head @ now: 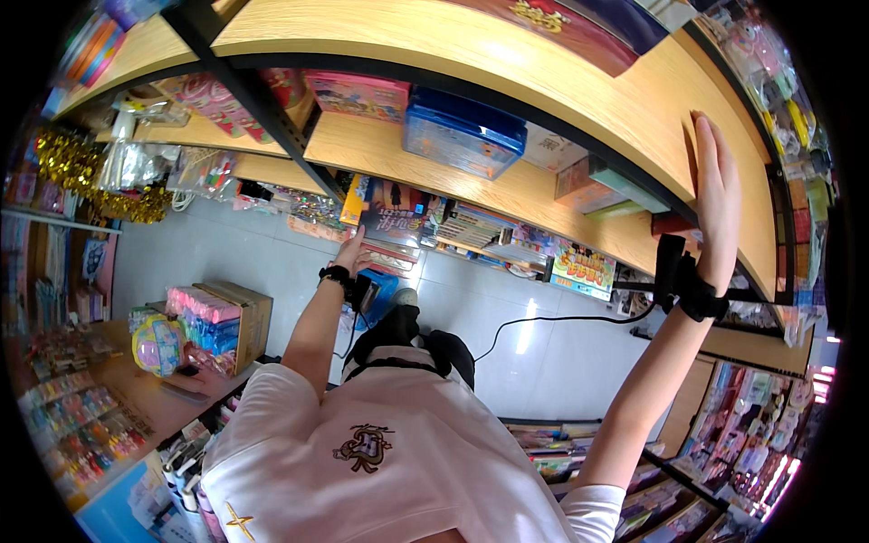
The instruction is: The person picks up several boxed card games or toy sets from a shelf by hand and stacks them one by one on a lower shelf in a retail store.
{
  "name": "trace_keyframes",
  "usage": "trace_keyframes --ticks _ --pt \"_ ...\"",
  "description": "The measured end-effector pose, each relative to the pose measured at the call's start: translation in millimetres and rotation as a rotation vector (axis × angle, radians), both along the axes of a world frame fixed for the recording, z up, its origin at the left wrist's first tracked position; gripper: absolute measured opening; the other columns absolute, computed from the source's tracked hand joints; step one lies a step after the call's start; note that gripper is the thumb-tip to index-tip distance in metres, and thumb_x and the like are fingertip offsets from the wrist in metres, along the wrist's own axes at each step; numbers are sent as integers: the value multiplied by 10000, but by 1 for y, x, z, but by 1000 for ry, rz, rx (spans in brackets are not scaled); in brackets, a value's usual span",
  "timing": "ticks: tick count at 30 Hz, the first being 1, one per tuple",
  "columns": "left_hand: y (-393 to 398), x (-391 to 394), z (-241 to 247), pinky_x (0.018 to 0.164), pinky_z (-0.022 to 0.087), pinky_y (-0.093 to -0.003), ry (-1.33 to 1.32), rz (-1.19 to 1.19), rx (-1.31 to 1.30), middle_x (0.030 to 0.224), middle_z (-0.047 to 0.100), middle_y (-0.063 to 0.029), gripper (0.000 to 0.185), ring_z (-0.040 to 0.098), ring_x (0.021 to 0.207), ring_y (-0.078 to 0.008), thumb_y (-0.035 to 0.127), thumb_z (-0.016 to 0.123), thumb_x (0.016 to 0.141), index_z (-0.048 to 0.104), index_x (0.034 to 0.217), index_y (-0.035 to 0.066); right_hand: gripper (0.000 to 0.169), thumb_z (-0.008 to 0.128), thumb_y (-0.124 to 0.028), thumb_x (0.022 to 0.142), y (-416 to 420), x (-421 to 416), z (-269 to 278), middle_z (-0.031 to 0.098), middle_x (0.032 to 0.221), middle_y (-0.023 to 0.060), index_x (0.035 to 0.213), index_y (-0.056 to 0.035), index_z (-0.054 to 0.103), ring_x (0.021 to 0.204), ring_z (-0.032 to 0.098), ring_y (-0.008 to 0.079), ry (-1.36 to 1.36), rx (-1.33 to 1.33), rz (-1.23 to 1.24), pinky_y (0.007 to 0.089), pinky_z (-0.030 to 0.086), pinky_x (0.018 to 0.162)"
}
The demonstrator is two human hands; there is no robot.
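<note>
My left hand (350, 255) reaches low, its index finger extended at the near left corner of a dark boxed set (392, 216) with printed pictures. Whether the fingertip touches the box cannot be told. A yellow box (354, 199) stands directly left of it, and flat red packages (387, 255) lie below. My right hand (718, 180) is stretched out over the right end of the upper wooden shelf board (461, 34), fingers straight and close together, holding nothing. Both wrists carry black strapped devices.
A clear bin with a blue lid (465, 129) and a pink box (358, 95) occupy the middle shelf. Below stand books (475, 226) and a colourful boxed game (582, 268). A black cable (543, 319) hangs from my right wrist. Behind left is a carton (252, 326) of packets.
</note>
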State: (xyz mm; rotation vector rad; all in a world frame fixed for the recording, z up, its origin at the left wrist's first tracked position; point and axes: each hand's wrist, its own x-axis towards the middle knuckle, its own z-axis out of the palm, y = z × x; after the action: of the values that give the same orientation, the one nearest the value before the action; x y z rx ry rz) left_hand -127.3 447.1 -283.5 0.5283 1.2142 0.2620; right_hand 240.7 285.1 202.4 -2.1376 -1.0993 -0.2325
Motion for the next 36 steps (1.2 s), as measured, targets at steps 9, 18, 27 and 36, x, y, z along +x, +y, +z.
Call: trace_keyframes --ticks 9,18,27,36 --pt "-9 29 -13 810 545 -308 -8 335 131 848 548 -82 429 614 847 -202 292 733 773 454 980 41 479 459 -409 902 -2 15 -4 626 1054 205 1138 -11 582 1024 591 296 -38 -22 -22 311 425 880" --pt "-18 23 90 645 497 -271 -241 27 279 1075 583 -49 451 587 890 -136 195 616 837 451 1244 91 438 482 -390 884 0 8 -1 653 940 188 1063 -14 619 922 625 311 -45 -13 -40 330 459 800" --pt "-97 -70 178 593 550 -225 -246 -23 347 1081 597 -91 494 642 819 -148 226 560 852 409 1279 30 176 520 -119 883 -12 -7 -16 662 936 116 951 -23 650 885 618 214 -338 775 179 299 456 787" --pt "-203 -107 221 585 535 -273 -384 354 493 1119 559 -121 516 626 841 -189 205 501 868 288 1321 78 523 696 -174 762 -78 -180 -158 417 1320 169 1230 -73 484 1238 403 334 336 20 987 408 359 1002"
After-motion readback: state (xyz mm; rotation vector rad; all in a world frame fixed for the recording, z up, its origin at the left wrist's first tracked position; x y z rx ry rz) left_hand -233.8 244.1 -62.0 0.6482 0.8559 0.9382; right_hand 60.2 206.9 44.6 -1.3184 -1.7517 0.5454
